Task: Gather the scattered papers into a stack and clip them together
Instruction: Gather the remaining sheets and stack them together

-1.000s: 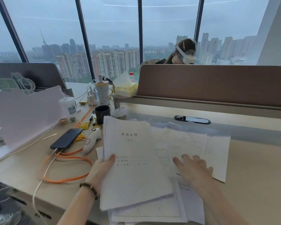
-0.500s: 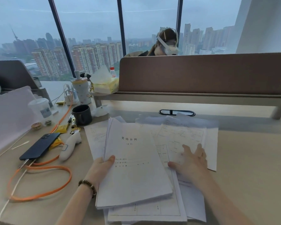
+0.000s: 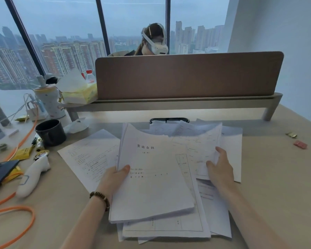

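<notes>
A thick stack of white papers [image 3: 151, 177] with a printed title page on top is held at its left edge by my left hand [image 3: 113, 178], thumb on top. To its right, my right hand [image 3: 221, 169] grips a loose sheet [image 3: 199, 146] and lifts its edge off the desk. More loose sheets [image 3: 90, 159] lie spread on the desk under and around the stack, to the left, right and front. Near the desk's right edge lie a small red clip [image 3: 300, 145] and a gold one [image 3: 291, 135].
A black mug [image 3: 50, 132], a white handheld controller [image 3: 32, 177], a dark phone [image 3: 0, 173] and an orange cable [image 3: 16, 212] crowd the left. A brown divider panel [image 3: 187, 76] stands behind the papers; a person with a headset sits beyond it.
The view has swung to the right. My right hand went from resting flat on the sheets to gripping one and raising its edge. My left hand keeps its hold on the stack.
</notes>
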The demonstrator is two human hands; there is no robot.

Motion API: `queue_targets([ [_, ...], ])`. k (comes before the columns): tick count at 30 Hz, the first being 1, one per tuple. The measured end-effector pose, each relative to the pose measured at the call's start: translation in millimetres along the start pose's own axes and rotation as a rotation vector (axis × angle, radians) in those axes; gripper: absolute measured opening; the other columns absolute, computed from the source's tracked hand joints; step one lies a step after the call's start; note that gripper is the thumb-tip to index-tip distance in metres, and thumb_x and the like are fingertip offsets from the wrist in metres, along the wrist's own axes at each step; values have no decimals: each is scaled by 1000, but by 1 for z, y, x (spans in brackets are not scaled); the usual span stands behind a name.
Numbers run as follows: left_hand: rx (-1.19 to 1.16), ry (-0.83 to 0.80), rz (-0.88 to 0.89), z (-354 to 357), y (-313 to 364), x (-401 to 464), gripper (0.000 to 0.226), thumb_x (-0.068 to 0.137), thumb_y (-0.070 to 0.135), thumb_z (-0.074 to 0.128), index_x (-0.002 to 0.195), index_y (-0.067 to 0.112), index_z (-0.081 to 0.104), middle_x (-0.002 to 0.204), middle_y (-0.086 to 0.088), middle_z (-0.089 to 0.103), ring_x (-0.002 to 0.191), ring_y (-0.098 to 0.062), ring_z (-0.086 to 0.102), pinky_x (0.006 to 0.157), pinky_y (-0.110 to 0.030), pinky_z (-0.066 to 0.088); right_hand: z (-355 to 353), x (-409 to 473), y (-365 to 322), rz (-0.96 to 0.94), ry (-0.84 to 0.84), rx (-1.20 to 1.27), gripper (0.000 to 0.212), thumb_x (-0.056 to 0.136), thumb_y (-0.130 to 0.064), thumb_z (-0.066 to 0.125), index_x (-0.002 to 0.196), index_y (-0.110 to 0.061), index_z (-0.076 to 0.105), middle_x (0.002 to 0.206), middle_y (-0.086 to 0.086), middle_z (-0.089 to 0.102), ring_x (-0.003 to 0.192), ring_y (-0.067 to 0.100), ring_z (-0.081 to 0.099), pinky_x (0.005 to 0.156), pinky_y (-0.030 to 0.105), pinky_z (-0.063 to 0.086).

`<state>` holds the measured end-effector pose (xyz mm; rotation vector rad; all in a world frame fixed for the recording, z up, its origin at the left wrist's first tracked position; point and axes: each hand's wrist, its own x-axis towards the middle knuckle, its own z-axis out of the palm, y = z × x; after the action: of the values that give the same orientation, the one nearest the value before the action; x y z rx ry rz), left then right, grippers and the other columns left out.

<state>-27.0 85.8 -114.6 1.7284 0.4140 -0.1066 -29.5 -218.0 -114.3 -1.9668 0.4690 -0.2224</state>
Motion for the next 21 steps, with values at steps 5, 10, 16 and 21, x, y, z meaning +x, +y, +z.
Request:
queue_targets([
  [5, -83, -27, -9, 2, 0, 0, 23, 92, 28, 64, 93, 6, 73, 76, -7, 79, 75, -32, 73, 69, -38, 58, -16, 7, 5, 72, 37, 32, 66, 100, -11, 52, 158, -22, 20, 153, 12, 45, 141, 29, 41, 112, 37, 35],
  [10, -298, -17, -50, -16, 3, -3, 23, 93, 23, 63, 101, 3, 69, 98, -21, 75, 93, -39, 70, 91, -56, 53, -24, 14, 13, 42, -12, -83, 55, 92, -15, 59, 146, -20, 47, 139, 6, 60, 125, 27, 56, 107, 43, 46],
  [16, -319, 34, -46, -21, -1, 3, 14, 95, 16, 59, 94, 5, 67, 88, -13, 75, 80, -28, 69, 70, -36, 58, -28, 16, 11, 39, -164, -77, 45, 86, -5, 67, 126, -25, 60, 110, 2, 73, 100, 23, 70, 90, 49, 58],
  [21, -288, 12, -32, -18, -6, 4, 13, 96, 15, 58, 93, 5, 68, 68, -4, 78, 69, -25, 73, 69, -34, 56, -19, 15, 12, 20, -129, -4, 21, 101, -27, 51, 107, -18, 69, 107, 1, 73, 98, 22, 68, 89, 43, 56],
])
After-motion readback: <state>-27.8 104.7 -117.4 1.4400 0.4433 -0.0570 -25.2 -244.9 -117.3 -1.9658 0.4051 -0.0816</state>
